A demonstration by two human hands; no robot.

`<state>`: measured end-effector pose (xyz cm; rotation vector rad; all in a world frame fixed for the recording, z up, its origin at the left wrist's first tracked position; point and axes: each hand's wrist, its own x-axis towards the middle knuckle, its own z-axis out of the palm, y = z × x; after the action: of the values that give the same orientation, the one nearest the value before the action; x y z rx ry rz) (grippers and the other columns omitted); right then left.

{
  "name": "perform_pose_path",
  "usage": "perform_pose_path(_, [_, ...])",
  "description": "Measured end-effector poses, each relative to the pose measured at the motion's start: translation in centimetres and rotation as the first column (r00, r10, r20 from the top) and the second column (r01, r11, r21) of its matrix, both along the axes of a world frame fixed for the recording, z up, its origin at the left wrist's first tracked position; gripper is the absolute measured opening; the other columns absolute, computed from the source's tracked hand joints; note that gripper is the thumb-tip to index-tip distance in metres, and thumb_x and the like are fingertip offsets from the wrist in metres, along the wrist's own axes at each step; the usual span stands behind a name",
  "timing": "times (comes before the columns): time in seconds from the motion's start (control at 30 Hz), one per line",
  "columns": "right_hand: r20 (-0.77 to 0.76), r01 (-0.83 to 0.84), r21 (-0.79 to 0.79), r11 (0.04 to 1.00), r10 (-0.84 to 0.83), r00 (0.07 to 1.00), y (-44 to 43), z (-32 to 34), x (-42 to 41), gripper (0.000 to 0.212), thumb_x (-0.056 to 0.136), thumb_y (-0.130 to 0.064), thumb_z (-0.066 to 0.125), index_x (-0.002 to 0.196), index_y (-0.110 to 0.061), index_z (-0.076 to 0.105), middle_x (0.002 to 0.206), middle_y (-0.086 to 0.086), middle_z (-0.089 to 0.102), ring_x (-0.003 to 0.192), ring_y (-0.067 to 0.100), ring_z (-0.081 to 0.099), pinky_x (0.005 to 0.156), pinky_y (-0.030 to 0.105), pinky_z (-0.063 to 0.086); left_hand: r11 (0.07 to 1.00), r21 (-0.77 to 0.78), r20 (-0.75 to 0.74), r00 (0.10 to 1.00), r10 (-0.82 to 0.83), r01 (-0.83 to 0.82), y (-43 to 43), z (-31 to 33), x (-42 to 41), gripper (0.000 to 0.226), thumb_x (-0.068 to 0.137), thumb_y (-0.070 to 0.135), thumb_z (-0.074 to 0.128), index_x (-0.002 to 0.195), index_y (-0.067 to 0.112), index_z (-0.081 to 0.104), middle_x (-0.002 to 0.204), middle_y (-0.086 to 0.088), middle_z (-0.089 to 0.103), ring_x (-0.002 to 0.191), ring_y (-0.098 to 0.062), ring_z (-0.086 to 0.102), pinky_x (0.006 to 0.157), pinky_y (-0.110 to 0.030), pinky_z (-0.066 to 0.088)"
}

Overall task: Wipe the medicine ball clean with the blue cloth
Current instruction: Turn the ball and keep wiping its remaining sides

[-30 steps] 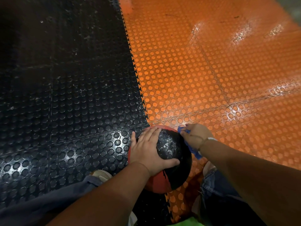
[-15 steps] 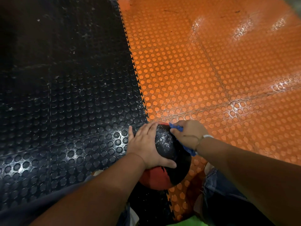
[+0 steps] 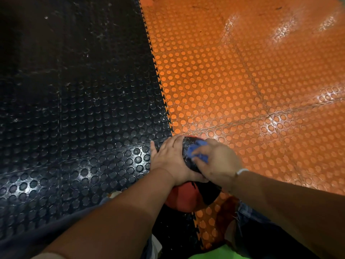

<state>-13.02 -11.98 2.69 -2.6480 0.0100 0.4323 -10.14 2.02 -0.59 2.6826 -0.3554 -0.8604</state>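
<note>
Near side of the medicine ball (image 3: 183, 198): both forearms are reaching in toward it. A denim-clad knee (image 3: 257, 227) is showing just right of it and a dark trouser leg (image 3: 37, 238) to its left. A strip of bright green (image 3: 214, 254) is peeking in below it at the frame edge, too cropped to identify.

The ball, red and black, is sitting on the floor between the knees, straddling the toothed seam where black tiles meet orange. Left hand (image 3: 170, 161) is lying flat on the ball's upper left, fingers spread and straight, thumb running along the near side, pressing. Right hand (image 3: 217, 162) is bearing on the ball's upper right, motion-blurred. Its fingers are curling over the blue cloth (image 3: 197, 150), which is bunching out onto the ball's black top panel. A white wristband (image 3: 241, 171) is circling the right wrist.

Beyond the ball: black studded tiles (image 3: 74, 109) are stretching away to its left and orange studded tiles (image 3: 252, 81) to its right, the orange ones catching glare far out
</note>
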Motion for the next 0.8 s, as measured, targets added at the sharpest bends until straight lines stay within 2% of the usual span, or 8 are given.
perform_pose_path(0.07, [-0.007, -0.067, 0.018, 0.998, 0.067, 0.998, -0.9, -0.1, -0.3, 0.025, 0.087, -0.036, 0.058, 0.109, -0.028, 0.069, 0.117, -0.003, 0.058, 0.104, 0.021, 0.057, 0.085, 0.025, 0.042, 1.000, -0.003, 0.007, 1.000, -0.004, 0.004, 0.2, 0.0, 0.0, 0.137, 0.043, 0.085, 0.065, 0.151, 0.029, 0.003, 0.158, 0.015, 0.003, 0.145, -0.006, 0.002, 0.113, -0.051, -0.016])
perform_pose_path(0.2, [-0.082, 0.251, -0.110, 0.962, -0.261, 0.962, -3.1, -1.9, 2.1, 0.027, 0.091, -0.036, 0.054, 0.113, -0.025, 0.065, 0.120, 0.008, 0.060, 0.102, 0.028, 0.059, 0.078, 0.026, 0.042, 1.000, -0.008, 0.035, 0.999, 0.010, -0.010, -0.5, 0.1, 0.0, 0.138, 0.040, 0.088, 0.062, 0.151, 0.029, 0.006, 0.158, 0.014, 0.006, 0.145, -0.007, 0.002, 0.111, -0.050, -0.018])
perform_pose_path(0.23, [-0.061, 0.264, -0.133, 0.955, -0.273, 0.960, -2.7, -2.0, 1.8, 0.028, 0.091, -0.036, 0.052, 0.114, -0.025, 0.064, 0.118, 0.008, 0.060, 0.101, 0.028, 0.058, 0.078, 0.026, 0.043, 1.000, -0.001, 0.034, 0.999, 0.005, -0.005, -0.7, 0.1, 0.0, 0.139, 0.040, 0.089, 0.062, 0.151, 0.029, 0.005, 0.158, 0.014, 0.005, 0.145, -0.007, 0.001, 0.111, -0.050, -0.018])
perform_pose_path(0.33, [-0.001, 0.064, -0.070, 0.995, -0.065, 0.998, -1.4, -0.9, -0.4, 0.030, 0.090, -0.037, 0.054, 0.116, -0.026, 0.063, 0.118, 0.004, 0.058, 0.104, 0.026, 0.057, 0.086, 0.028, 0.045, 1.000, 0.004, 0.024, 1.000, -0.003, 0.003, -0.6, -0.1, 0.2, 0.138, 0.041, 0.086, 0.063, 0.151, 0.028, 0.003, 0.158, 0.015, 0.004, 0.145, -0.006, 0.001, 0.112, -0.051, -0.017])
perform_pose_path(0.4, [-0.034, -0.047, -0.058, 0.997, 0.045, 0.998, -1.9, -0.4, -0.5, 0.029, 0.089, -0.037, 0.056, 0.114, -0.026, 0.065, 0.118, 0.001, 0.059, 0.103, 0.023, 0.058, 0.087, 0.027, 0.045, 1.000, -0.005, 0.022, 1.000, 0.003, -0.003, -0.5, -0.1, 0.2, 0.137, 0.042, 0.085, 0.064, 0.151, 0.028, 0.004, 0.158, 0.014, 0.005, 0.145, -0.006, 0.002, 0.113, -0.051, -0.017])
perform_pose_path(0.53, [-0.083, 0.196, -0.131, 0.972, -0.208, 0.975, -2.8, -0.9, 1.9, 0.027, 0.092, -0.035, 0.053, 0.112, -0.022, 0.064, 0.111, 0.007, 0.061, 0.101, 0.028, 0.059, 0.073, 0.025, 0.042, 1.000, 0.011, 0.028, 1.000, 0.011, -0.011, -1.0, 0.2, 0.2, 0.139, 0.040, 0.088, 0.063, 0.151, 0.027, 0.004, 0.158, 0.012, 0.007, 0.146, -0.008, 0.002, 0.111, -0.050, -0.018])
perform_pose_path(0.67, [-0.014, -0.033, -0.088, 0.996, 0.031, 0.999, -0.7, 0.0, -0.6, 0.030, 0.091, -0.036, 0.052, 0.118, -0.027, 0.061, 0.110, 0.002, 0.056, 0.100, 0.024, 0.056, 0.079, 0.027, 0.041, 0.999, 0.035, 0.002, 1.000, 0.001, -0.001, -0.9, 0.3, 0.5, 0.134, 0.047, 0.083, 0.064, 0.151, 0.026, 0.002, 0.158, 0.013, 0.002, 0.146, -0.008, 0.001, 0.114, -0.053, -0.015])
perform_pose_path(0.8, [-0.014, 0.038, -0.086, 0.996, -0.040, 0.999, -1.2, 0.0, -0.8, 0.031, 0.090, -0.039, 0.054, 0.117, -0.028, 0.062, 0.113, 0.000, 0.055, 0.102, 0.022, 0.056, 0.082, 0.027, 0.043, 0.996, -0.014, 0.136, 0.987, 0.089, -0.088, -1.2, 0.7, -1.0, 0.128, 0.054, 0.084, 0.058, 0.151, 0.026, 0.000, 0.158, 0.011, -0.009, 0.146, -0.011, -0.005, 0.113, -0.049, -0.019])
